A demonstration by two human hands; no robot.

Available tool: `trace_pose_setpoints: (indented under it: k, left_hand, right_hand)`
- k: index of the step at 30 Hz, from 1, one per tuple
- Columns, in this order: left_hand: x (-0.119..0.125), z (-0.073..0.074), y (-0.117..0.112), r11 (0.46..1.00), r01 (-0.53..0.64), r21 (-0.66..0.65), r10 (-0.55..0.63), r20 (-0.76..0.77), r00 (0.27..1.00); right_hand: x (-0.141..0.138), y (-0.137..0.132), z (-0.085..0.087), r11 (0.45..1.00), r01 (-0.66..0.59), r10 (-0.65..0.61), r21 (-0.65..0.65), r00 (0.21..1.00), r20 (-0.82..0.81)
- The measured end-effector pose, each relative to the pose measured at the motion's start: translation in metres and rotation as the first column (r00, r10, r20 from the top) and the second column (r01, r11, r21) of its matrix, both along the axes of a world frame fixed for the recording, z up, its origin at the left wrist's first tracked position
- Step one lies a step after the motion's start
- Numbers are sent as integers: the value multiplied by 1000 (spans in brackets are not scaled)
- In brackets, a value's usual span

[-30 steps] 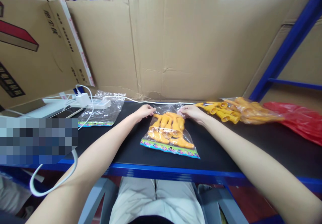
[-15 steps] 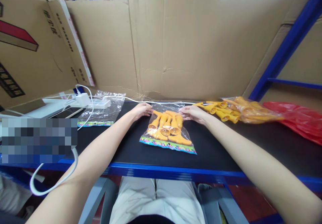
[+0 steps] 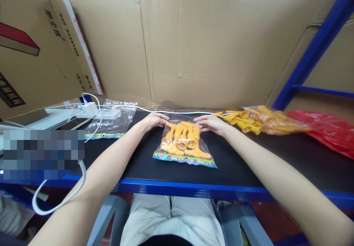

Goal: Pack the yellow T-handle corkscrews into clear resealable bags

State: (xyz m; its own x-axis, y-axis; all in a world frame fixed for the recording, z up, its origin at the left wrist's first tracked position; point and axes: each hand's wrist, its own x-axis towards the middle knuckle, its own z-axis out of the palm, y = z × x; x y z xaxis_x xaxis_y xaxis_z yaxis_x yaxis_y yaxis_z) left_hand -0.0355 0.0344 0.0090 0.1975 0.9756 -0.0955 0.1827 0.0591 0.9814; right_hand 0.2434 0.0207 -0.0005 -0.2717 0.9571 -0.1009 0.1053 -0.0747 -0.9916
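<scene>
A clear plastic bag (image 3: 184,160) with a colourful printed band along its near edge lies on the black tabletop in front of me. Inside it are several orange-yellow plastic pieces (image 3: 181,135) with flared, horn-like ends. My left hand (image 3: 155,120) is at the bag's far left corner, fingers closed on its edge. At the far right corner, my right hand (image 3: 212,123) holds the other side with thumb and fingers. The fingertips partly cover the bag's far edge.
Loose orange pieces (image 3: 245,120) and a filled clear bag (image 3: 272,120) lie to the right, beside red plastic (image 3: 323,130). At left are another clear bag (image 3: 118,122), a power strip (image 3: 110,113) and white cables. A cardboard wall (image 3: 210,51) stands behind.
The far part of the bag has settled lower between my hands. The fingers of my right hand have shifted slightly left along its edge; the orange pieces stay in place.
</scene>
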Motion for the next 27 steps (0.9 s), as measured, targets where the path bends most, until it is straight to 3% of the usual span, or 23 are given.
trace_pose_setpoints:
  k: [4,6,8,10,13,17,21,24,27]
  left_hand:
    - [-1,-2,4,999,-23,41,27,-86,996]
    - [-2,-6,7,988,7,156,28,-221,975]
    - [-2,-10,9,939,123,321,20,-408,913]
    - [-2,-12,10,857,267,441,40,-573,819]
    - [-1,-14,8,765,394,510,110,-706,700]
    - [2,-15,4,711,457,535,182,-768,615]
    - [4,-14,0,657,504,561,267,-798,541]
    - [5,-14,-1,586,550,596,343,-797,497]
    - [7,-12,-3,520,586,622,399,-783,477]
  right_hand:
    - [-2,2,-4,994,-5,0,113,999,41]
    - [-4,3,-5,984,-16,-7,177,991,132]
    - [-6,3,-5,966,-55,-15,252,964,267]
    - [-7,2,-2,937,-126,-18,326,915,404]
    - [-8,-3,6,896,-240,-10,375,832,555]
    - [-10,-12,17,883,-318,-16,346,714,699]
    - [-14,-18,21,886,-296,-78,356,664,744]
    - [-15,-20,19,879,-267,-176,395,587,790]
    - [-16,-20,18,830,-261,-344,494,457,820]
